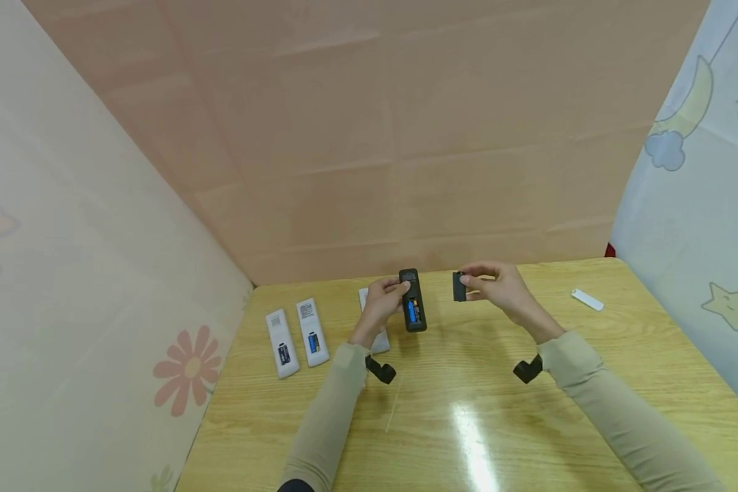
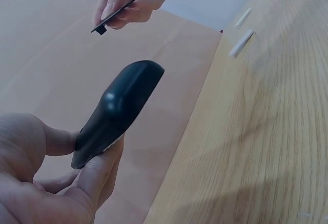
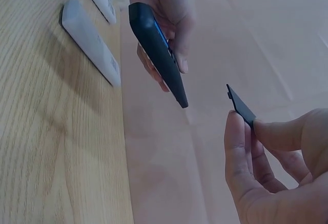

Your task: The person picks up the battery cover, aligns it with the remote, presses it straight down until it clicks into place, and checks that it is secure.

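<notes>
My left hand (image 1: 379, 305) holds a black remote control (image 1: 415, 324) above the table, its thumb on the back face. That back faces up, and its uncovered battery compartment shows blue batteries (image 1: 413, 311). To the right, my right hand (image 1: 506, 292) pinches a black battery cover (image 1: 458, 287) between thumb and fingers. A gap separates the cover from the remote. In the right wrist view the cover (image 3: 241, 106) is seen nearly edge-on, with a small tab on it. Partly hidden behind my left hand, a white remote (image 1: 381, 342) lies on the table.
Two more white remotes lie at the left with their compartments uncovered: one (image 1: 277, 321) holds dark batteries, the other (image 1: 306, 311) a blue one. White strip-like covers (image 2: 241, 43) lie at the right of the wooden table (image 1: 443, 383). Fabric walls stand behind and at both sides.
</notes>
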`<action>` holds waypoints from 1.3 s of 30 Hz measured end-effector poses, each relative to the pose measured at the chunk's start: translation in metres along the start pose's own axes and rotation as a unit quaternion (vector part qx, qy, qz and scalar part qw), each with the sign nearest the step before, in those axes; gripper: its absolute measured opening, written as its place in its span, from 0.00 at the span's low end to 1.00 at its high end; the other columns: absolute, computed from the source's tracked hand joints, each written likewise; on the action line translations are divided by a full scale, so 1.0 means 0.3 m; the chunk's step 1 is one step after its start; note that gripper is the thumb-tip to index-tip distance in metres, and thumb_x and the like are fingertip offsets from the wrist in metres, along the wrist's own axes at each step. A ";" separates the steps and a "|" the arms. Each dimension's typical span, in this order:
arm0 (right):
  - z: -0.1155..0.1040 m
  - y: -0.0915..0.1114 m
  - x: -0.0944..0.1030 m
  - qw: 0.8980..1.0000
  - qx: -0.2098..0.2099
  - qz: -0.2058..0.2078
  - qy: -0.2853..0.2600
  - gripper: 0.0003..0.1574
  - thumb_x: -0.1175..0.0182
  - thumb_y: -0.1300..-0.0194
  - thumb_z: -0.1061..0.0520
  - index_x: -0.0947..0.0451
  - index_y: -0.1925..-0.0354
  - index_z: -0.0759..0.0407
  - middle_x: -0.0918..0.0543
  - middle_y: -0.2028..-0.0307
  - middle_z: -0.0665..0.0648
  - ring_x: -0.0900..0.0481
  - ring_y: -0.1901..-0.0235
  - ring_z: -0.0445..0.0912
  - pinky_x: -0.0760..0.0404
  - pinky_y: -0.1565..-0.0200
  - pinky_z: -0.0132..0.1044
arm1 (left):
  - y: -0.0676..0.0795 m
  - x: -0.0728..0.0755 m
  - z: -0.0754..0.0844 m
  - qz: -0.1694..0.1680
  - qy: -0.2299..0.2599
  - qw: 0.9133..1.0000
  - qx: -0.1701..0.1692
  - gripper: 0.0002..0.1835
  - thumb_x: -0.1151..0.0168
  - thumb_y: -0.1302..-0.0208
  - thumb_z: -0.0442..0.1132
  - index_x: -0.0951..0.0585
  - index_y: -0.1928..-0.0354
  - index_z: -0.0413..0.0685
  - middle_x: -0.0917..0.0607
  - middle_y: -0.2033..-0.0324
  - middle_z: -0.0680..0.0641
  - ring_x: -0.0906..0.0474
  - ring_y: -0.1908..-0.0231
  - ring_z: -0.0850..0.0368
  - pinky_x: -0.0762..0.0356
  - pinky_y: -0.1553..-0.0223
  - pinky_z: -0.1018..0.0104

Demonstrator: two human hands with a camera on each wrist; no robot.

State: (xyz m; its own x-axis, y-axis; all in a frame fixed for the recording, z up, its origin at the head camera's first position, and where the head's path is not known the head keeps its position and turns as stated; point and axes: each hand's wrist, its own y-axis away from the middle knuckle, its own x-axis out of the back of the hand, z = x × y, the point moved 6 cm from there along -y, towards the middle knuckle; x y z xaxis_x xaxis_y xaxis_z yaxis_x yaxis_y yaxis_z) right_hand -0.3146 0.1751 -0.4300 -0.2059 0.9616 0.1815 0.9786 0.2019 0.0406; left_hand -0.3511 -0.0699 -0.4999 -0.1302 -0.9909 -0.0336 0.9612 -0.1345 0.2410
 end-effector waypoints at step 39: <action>0.023 -0.025 -0.085 0.999 0.023 -0.026 -0.017 0.23 0.39 0.27 0.54 0.22 0.41 0.66 0.27 0.38 0.65 0.16 0.51 0.51 0.14 0.53 0.46 | 0.011 -0.048 -0.021 -0.015 0.000 1.000 -0.004 0.24 0.35 0.30 0.47 0.23 0.38 0.44 0.16 0.51 0.45 0.14 0.55 0.53 0.14 0.56 0.59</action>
State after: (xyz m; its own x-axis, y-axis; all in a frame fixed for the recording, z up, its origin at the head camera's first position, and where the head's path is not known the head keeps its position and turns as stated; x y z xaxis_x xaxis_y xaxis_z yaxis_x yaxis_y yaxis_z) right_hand -0.3167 0.1505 -0.4417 -0.2574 0.9552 0.1458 0.9657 0.2598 0.0029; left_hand -0.3445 -0.0561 -0.5049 -0.1584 -0.9865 -0.0411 0.9587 -0.1636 0.2326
